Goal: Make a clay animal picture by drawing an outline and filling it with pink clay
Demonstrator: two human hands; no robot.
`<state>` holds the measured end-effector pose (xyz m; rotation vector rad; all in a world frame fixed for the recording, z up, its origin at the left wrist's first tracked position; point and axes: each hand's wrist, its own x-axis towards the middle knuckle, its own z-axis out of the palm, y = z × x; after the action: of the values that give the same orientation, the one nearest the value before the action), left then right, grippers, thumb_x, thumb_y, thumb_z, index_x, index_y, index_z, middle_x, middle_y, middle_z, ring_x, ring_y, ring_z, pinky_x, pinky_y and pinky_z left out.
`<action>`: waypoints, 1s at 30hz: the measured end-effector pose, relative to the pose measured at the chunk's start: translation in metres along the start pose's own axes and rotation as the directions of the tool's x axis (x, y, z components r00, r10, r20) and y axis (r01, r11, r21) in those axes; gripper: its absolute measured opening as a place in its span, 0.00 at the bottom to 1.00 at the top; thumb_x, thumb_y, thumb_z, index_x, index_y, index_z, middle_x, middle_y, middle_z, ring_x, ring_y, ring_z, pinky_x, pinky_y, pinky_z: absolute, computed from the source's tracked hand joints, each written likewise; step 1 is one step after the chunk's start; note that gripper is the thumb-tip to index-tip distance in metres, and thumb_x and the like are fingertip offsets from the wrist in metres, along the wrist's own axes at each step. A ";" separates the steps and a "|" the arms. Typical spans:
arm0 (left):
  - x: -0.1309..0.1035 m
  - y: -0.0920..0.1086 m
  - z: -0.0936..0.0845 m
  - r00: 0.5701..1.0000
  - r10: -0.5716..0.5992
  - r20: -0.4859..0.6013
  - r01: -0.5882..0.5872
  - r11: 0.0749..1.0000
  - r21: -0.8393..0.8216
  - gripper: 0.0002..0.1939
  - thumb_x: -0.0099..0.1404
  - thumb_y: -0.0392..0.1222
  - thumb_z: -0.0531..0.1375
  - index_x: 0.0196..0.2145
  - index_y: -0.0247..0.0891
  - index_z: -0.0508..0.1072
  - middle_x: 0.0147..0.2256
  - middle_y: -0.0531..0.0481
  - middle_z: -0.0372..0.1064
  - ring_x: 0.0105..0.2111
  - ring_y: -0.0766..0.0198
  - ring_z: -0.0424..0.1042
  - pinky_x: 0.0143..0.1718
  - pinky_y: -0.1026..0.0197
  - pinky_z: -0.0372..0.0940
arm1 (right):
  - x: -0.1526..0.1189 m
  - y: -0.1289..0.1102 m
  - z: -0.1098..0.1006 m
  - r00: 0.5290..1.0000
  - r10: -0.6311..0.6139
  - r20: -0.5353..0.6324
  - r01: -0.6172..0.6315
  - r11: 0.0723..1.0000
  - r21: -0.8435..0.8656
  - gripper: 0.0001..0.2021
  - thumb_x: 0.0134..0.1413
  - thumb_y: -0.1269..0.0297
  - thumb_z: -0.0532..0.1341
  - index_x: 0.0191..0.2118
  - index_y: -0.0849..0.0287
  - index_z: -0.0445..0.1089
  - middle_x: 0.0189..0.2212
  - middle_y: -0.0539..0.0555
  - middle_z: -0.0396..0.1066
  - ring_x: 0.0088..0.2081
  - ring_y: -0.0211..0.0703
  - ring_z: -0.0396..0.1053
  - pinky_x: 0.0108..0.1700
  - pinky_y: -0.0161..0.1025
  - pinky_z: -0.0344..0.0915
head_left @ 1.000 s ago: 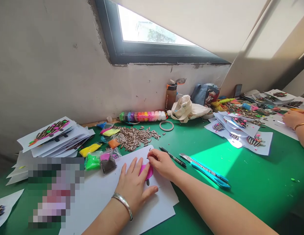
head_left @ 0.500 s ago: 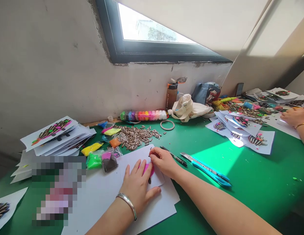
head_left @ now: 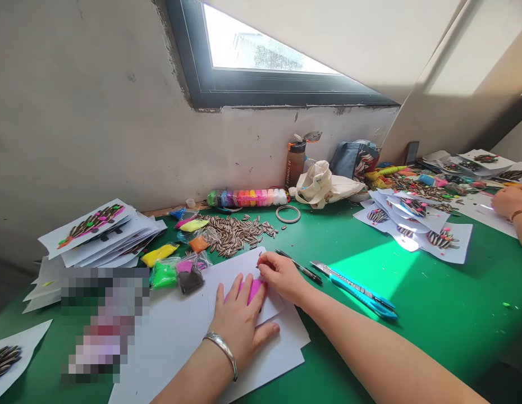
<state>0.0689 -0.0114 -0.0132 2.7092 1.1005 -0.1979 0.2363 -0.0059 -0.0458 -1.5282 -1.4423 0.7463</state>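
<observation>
My left hand (head_left: 239,311) lies spread and flat on a small white sheet (head_left: 273,307), its fingers partly over a flat pink clay shape (head_left: 253,290). Fingertips of my right hand (head_left: 278,272) are pinched together at the sheet's upper right edge. A small dark tip pokes out of that pinch and looks like a sunflower seed (head_left: 257,267), mostly hidden by the fingers. Larger white paper (head_left: 164,342) lies underneath. A heap of sunflower seeds (head_left: 236,234) sits just beyond, beside bags of green clay (head_left: 164,275), dark clay (head_left: 190,280) and yellow clay (head_left: 159,255).
Right of my hands lie a black pen (head_left: 301,267) and a blue utility knife (head_left: 357,290) with its blade showing. Behind are a tape ring (head_left: 288,214), a bottle (head_left: 294,163) and a cloth bag (head_left: 317,185). Seed pictures (head_left: 92,224) are stacked left; another person's hand (head_left: 511,202) is far right.
My left hand has shifted slightly and its fingers now cover most of the dark seed seen on the sheet before. The right hand keeps its pinch in nearly the same place.
</observation>
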 end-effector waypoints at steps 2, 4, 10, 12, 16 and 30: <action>-0.002 -0.001 0.002 1.000 0.017 -0.013 -0.018 1.000 -0.010 0.38 0.62 0.62 0.52 0.64 0.43 0.50 0.64 0.40 0.45 0.64 0.41 0.42 0.57 0.28 0.37 | 0.000 0.000 0.000 1.000 -0.003 -0.001 0.003 1.000 -0.002 0.06 0.54 0.66 0.54 0.34 0.55 0.68 0.29 0.48 0.70 0.31 0.39 0.67 0.35 0.34 0.62; -0.003 -0.002 0.004 0.999 0.032 -0.010 -0.032 0.999 -0.015 0.39 0.61 0.64 0.51 0.64 0.44 0.50 0.64 0.40 0.44 0.64 0.40 0.42 0.57 0.28 0.36 | 0.001 0.000 -0.001 1.000 -0.005 -0.002 0.005 1.000 -0.007 0.06 0.54 0.66 0.54 0.34 0.55 0.68 0.29 0.48 0.71 0.32 0.39 0.67 0.35 0.34 0.62; -0.002 -0.002 0.004 0.999 0.038 -0.015 -0.038 0.999 -0.005 0.39 0.61 0.65 0.52 0.64 0.42 0.52 0.64 0.37 0.44 0.63 0.39 0.42 0.56 0.27 0.37 | 0.000 0.001 0.000 1.000 0.000 0.004 0.000 1.000 -0.026 0.06 0.54 0.66 0.55 0.34 0.55 0.69 0.29 0.48 0.71 0.33 0.39 0.67 0.36 0.34 0.62; -0.004 -0.004 0.003 0.998 0.051 -0.038 -0.052 0.999 -0.010 0.39 0.61 0.63 0.52 0.64 0.43 0.49 0.64 0.39 0.44 0.63 0.40 0.43 0.57 0.28 0.40 | 0.000 0.001 0.000 1.000 0.002 0.006 -0.002 0.999 -0.033 0.06 0.54 0.66 0.55 0.34 0.55 0.69 0.30 0.48 0.71 0.33 0.39 0.67 0.36 0.34 0.61; -0.013 -0.016 0.000 0.994 0.014 -0.113 -0.015 1.000 0.000 0.38 0.63 0.65 0.49 0.64 0.41 0.51 0.64 0.41 0.45 0.64 0.43 0.43 0.59 0.32 0.42 | 0.000 0.000 -0.001 1.000 -0.003 0.019 0.003 0.999 -0.044 0.06 0.54 0.66 0.55 0.34 0.55 0.69 0.30 0.48 0.70 0.33 0.39 0.66 0.36 0.35 0.60; -0.022 -0.040 0.001 0.991 -0.077 -0.107 0.078 0.997 0.000 0.38 0.62 0.68 0.45 0.61 0.43 0.59 0.63 0.43 0.50 0.63 0.42 0.45 0.58 0.30 0.38 | 0.000 0.002 0.002 0.999 -0.027 0.035 0.029 0.998 -0.061 0.06 0.55 0.66 0.54 0.33 0.55 0.69 0.25 0.47 0.67 0.28 0.38 0.62 0.32 0.34 0.57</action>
<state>0.0253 0.0015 -0.0156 2.7103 1.2369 -0.0678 0.2358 -0.0058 -0.0488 -1.5455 -1.5215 0.7209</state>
